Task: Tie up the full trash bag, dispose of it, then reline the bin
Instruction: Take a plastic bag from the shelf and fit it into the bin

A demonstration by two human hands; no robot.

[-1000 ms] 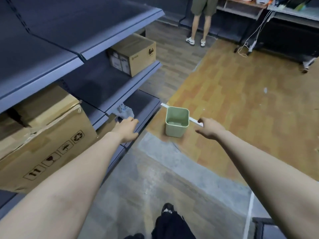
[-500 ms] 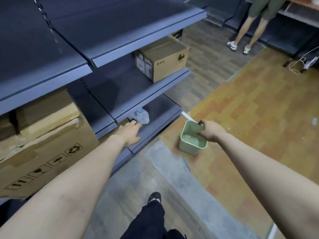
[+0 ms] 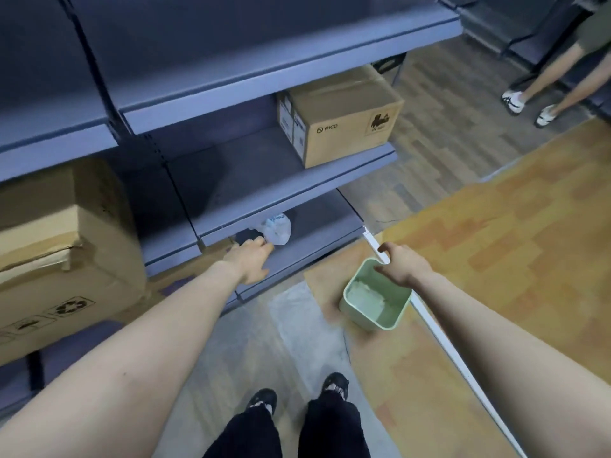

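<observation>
A small pale green bin stands on the floor at the edge of the orange wood-pattern area, with something whitish at its bottom. My right hand is on its far rim, fingers curled down inside the rim. A crumpled white plastic bag lies on the lowest grey shelf. My left hand reaches onto that shelf, its fingertips at the bag's lower edge and not closed around it.
Grey shelving fills the left side, with a cardboard box on the middle shelf and a large carton at left. A white strip lies along the floor beside the bin. Another person's legs stand at top right.
I have come closer to the shelves. My left hand slid forward along the low shelf to the white bag. My right hand moved from beside the bin onto its rim.
</observation>
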